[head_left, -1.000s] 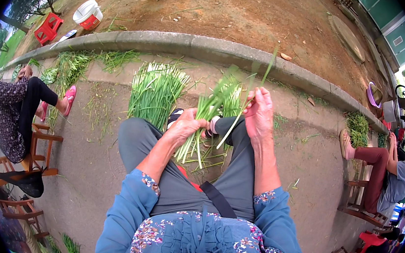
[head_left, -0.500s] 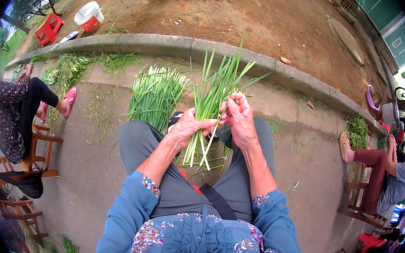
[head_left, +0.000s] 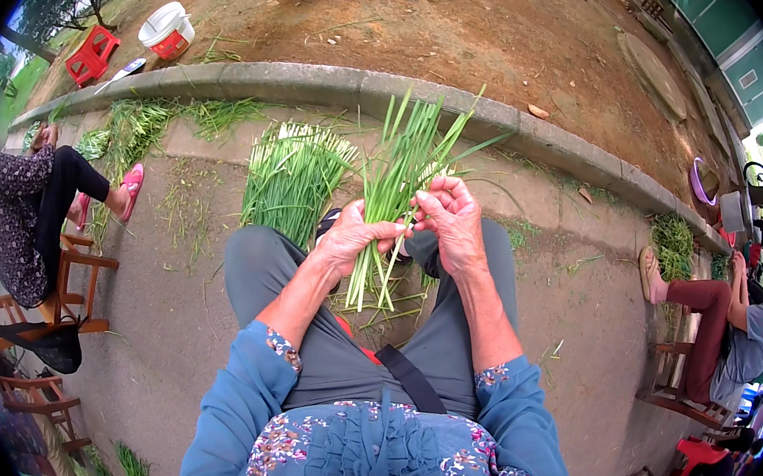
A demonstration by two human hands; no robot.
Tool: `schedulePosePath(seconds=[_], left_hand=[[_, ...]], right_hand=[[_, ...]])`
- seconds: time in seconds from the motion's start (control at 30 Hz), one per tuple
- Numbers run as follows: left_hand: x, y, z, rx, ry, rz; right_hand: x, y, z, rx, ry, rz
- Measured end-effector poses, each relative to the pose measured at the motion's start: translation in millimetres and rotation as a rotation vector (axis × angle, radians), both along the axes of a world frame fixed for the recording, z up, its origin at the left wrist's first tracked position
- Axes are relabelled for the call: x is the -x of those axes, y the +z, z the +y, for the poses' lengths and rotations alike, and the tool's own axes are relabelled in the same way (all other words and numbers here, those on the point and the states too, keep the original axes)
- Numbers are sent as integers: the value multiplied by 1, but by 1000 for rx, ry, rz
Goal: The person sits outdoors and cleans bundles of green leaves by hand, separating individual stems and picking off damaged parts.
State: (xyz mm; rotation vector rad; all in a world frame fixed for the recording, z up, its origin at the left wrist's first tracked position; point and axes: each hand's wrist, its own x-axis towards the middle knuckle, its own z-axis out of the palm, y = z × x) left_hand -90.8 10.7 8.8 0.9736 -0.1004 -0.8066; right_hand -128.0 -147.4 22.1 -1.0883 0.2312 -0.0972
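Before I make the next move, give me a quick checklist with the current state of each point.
1. Left hand closed around the bunch of green stalks: ok.
2. Right hand at the bunch: ok, its fingertips are at the right side.
3. Right hand gripping a single stalk: cannot tell, the fingers hide it.
4. Bunch even at the top: not ok, it fans out unevenly.
5. Pile of stalks within view on the pavement: ok, ahead and to the left.

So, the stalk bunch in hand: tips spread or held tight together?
Spread: the bunch fans out at its green tips, with gaps between leaves, above the left hand gripping it.
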Motion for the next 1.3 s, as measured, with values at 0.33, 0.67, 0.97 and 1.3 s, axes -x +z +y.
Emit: schedulePosePath(seconds=[0.33,0.67,0.97,1.3], left_hand=[[0,-3,0,-53,-14,-26],[1,-3,0,-62,-12,-10],[0,-3,-1,12,-10,41],[-2,-2,-1,-42,198,153]], right_hand=[[2,1,4,174,-81,21],[1,-2,5,232,-84,19],[1,-2,6,152,-121,-23],[5,6,9,305,-61,-103]])
